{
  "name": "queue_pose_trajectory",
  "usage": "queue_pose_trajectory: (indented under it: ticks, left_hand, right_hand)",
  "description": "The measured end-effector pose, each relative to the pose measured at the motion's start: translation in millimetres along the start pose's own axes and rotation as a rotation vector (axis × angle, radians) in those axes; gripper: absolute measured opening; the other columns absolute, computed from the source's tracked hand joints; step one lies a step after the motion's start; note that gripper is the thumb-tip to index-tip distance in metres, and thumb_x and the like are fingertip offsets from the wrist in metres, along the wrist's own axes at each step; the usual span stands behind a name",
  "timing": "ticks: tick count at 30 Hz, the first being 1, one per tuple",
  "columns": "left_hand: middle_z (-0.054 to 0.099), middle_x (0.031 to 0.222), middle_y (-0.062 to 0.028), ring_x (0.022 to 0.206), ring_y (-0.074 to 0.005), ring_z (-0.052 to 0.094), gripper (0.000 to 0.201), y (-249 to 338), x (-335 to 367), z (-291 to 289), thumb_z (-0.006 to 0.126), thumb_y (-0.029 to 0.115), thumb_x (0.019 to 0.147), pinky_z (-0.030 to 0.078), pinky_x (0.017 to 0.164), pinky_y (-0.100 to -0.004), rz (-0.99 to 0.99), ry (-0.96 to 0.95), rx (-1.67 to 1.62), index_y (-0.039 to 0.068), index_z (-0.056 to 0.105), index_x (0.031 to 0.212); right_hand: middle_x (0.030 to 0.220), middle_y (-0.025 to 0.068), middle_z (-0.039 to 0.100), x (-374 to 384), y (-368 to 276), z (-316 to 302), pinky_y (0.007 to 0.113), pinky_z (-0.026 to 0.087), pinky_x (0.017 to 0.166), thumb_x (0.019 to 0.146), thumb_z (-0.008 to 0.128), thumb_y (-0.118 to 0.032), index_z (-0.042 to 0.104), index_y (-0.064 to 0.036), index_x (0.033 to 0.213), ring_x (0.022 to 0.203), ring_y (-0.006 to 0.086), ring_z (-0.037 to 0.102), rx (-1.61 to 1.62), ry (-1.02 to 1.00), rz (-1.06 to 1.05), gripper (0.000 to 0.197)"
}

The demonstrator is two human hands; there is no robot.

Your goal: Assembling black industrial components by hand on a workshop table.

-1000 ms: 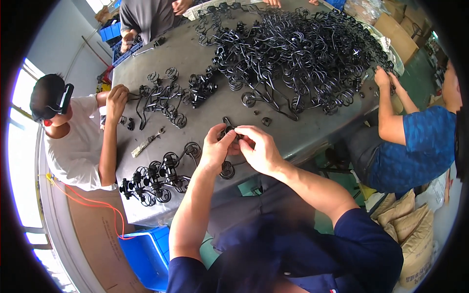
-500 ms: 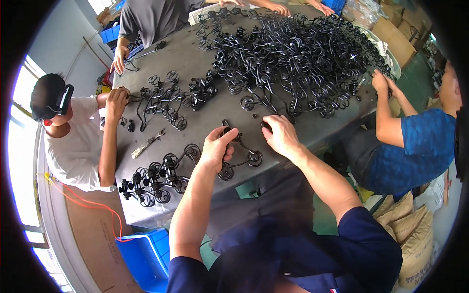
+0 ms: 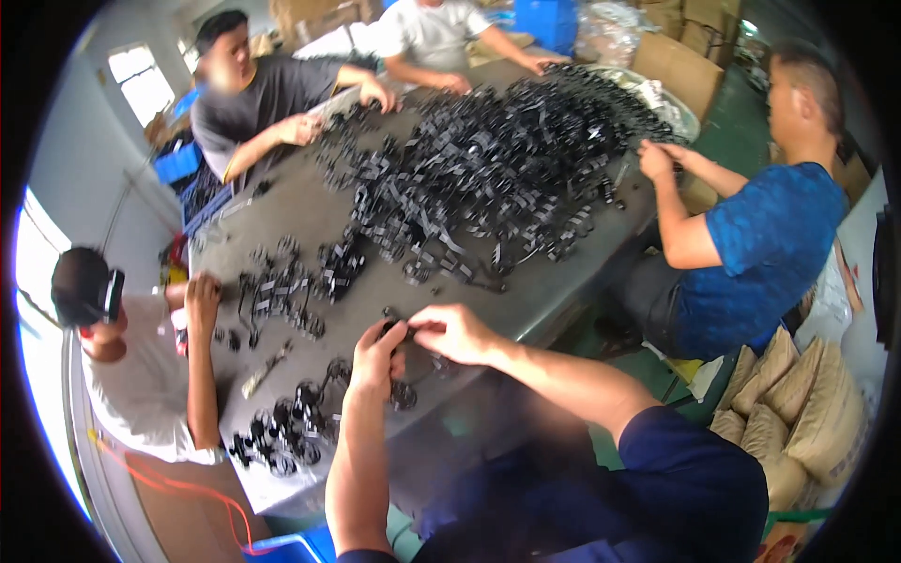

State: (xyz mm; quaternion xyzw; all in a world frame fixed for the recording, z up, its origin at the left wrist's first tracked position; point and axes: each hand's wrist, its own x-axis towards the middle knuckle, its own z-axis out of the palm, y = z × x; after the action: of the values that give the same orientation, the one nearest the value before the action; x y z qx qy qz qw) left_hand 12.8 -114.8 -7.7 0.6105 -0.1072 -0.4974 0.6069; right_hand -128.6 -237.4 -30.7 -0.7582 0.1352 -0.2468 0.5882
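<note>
My left hand (image 3: 375,361) is closed around a black coiled wire part (image 3: 404,395), whose round coils show below the fingers. Fingers of my right hand (image 3: 455,333) pinch together right beside the left thumb, at the top of that part. What sits between the right fingertips is too small and blurred to name. To the left of my left hand, several similar black coiled parts (image 3: 291,427) with thicker black fittings lie in a row along the near table edge.
A large heap of black coiled parts (image 3: 497,169) covers the table's far middle. A smaller cluster (image 3: 277,291) and a wrench-like tool (image 3: 266,372) lie left. Co-workers sit left, right and across. A blue bin (image 3: 296,549) stands below the near left edge; sacks (image 3: 788,403) at right.
My right hand has moved left, from apart over the table to meet my left hand at the wire part. The view has tilted upward, showing more of the room.
</note>
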Motion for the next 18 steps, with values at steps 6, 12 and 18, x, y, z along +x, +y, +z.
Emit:
queue_pose_trajectory:
  ticks: [6, 12, 18]
  left_hand:
    - [0.054, 0.077, -0.0008, 0.045, -0.0075, 0.035, 0.033, -5, -18, 10, 0.064, 0.017, 0.091, 0.026, 0.039, -0.0242, 0.060, -0.120, -0.278, 0.005, 0.055, 0.120]
    - [0.050, 0.073, 0.0027, 0.045, -0.0049, 0.030, 0.041, -31, -24, 17, 0.060, 0.034, 0.092, 0.024, 0.039, -0.0215, 0.142, -0.274, -0.348, 0.006, 0.055, 0.122]
    - [0.051, 0.068, 0.0023, 0.044, -0.0037, 0.029, 0.042, -38, -28, 10, 0.056, 0.034, 0.094, 0.023, 0.037, -0.0206, 0.114, -0.284, -0.401, 0.002, 0.057, 0.120]
  right_hand:
    - [0.098, 0.0036, 0.066, 6, -21, -24, 0.027, 0.052, 0.082, 0.087, 0.069, -0.007, 0.065, -0.0019, 0.109, 0.090, 0.0101, 0.061, 0.109, -0.205, 0.063, 0.023]
    - [0.083, -0.0003, 0.062, 0, -22, -16, 0.024, 0.050, 0.071, 0.085, 0.070, -0.011, 0.065, -0.0033, 0.104, 0.078, 0.0070, 0.056, 0.292, -0.240, 0.122, 0.022]
    - [0.085, 0.0012, 0.065, 9, -27, -9, 0.026, 0.051, 0.069, 0.086, 0.068, -0.010, 0.063, -0.0031, 0.108, 0.079, 0.0084, 0.059, 0.260, -0.332, 0.280, 0.024]
